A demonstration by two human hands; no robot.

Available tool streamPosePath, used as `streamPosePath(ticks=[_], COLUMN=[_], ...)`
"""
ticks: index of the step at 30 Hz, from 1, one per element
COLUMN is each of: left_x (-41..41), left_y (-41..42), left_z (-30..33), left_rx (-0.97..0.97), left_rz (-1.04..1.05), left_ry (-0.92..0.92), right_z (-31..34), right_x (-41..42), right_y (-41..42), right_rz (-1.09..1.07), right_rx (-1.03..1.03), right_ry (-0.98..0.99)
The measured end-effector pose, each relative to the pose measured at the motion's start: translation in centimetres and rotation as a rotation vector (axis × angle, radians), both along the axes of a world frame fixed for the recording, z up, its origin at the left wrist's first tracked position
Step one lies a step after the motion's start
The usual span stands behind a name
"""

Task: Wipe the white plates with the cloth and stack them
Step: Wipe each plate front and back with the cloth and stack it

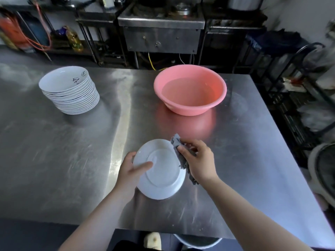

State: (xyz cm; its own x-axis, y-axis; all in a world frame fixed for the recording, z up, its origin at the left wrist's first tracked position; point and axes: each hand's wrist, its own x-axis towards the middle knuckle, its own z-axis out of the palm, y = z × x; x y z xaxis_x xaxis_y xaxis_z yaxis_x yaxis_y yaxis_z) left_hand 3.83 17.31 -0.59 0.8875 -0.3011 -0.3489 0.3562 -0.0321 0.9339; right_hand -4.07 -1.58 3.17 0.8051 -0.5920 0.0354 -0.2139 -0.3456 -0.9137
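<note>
the left hand holds a white plate up off the steel surface, underside toward the camera, the foot ring showing; the thumb lies across the plate's back and the other fingers are hidden behind its left rim, so the grip is a pinch on that edge. the plate is tilted, its lower rim close over the near part of the surface. the right hand clutches a grey cloth, fingers curled round the bunched fabric, and presses it against the plate's right rim; a tail of cloth hangs below the wrist and a corner pokes up above the fingers

the relation that matters: the unwiped back of the plate lies just to the left of the cloth hand, so the wiping stroke would likely run leftward across the foot ring toward the holding thumb. the plate is round, so no long axis governs the stroke

the stack of white plates stands at the far left of the surface, well apart from both hands and on the left hand's side, so that hand is the nearer one for stacking. a pink basin holding water sits far centre-right, beyond the cloth hand
</note>
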Motion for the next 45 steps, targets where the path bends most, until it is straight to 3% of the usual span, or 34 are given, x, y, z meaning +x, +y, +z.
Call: streamPosePath(ticks=[3,7,11,15,19,21,25,27,30,33,39,45], left_x=[-0.9,-1.8,-1.4,1.2,3.5,5.0,7.7,8.2,8.4,9.3,9.5,8.3], left_y=[-0.1,-0.1,0.0,1.4,2.5,3.0,4.4,4.5,4.0,3.2,-0.3,-2.7], left_z=[-0.6,-0.1,2.0,3.8,5.6,6.3,6.9,7.0,7.7,10.1,17.9,21.7], left_rx=[-0.046,-0.207,-0.280,-0.334,-0.362,-0.395,-0.441,-0.438,-0.447,-0.488,-0.534,-0.545], left_rz=[0.093,0.117,0.090,0.088,0.003,-0.034,-0.117,-0.140,-0.164,-0.197,-0.299,-0.363], left_ry=[0.090,0.164,0.079,0.061,0.067,0.069,0.093,0.134,0.173,0.089,-0.318,-0.453], right_z=[-0.5,-0.5,0.3,0.5,2.2,2.9,2.6,2.6,3.7,6.3,15.8,21.0], right_x=[0.2,0.9,1.0,0.1,4.0,5.9,6.1,6.6,7.9,8.2,9.1,8.0], right_y=[0.0,0.9,3.6,4.6,4.9,7.5,9.3,8.9,9.6,9.2,4.2,2.2], right_rz=[0.057,0.146,0.183,0.399,-0.024,-0.030,0.167,0.003,-0.246,-0.213,-0.373,0.065], right_rx=[-0.055,-0.288,-0.510,-0.689,-0.526,-0.567,-0.748,-0.743,-0.579,-0.589,-0.553,-0.873], right_ry=[0.018,0.045,-0.020,-0.152,-0.077,-0.136,-0.243,-0.227,-0.176,-0.257,-0.445,-0.480])
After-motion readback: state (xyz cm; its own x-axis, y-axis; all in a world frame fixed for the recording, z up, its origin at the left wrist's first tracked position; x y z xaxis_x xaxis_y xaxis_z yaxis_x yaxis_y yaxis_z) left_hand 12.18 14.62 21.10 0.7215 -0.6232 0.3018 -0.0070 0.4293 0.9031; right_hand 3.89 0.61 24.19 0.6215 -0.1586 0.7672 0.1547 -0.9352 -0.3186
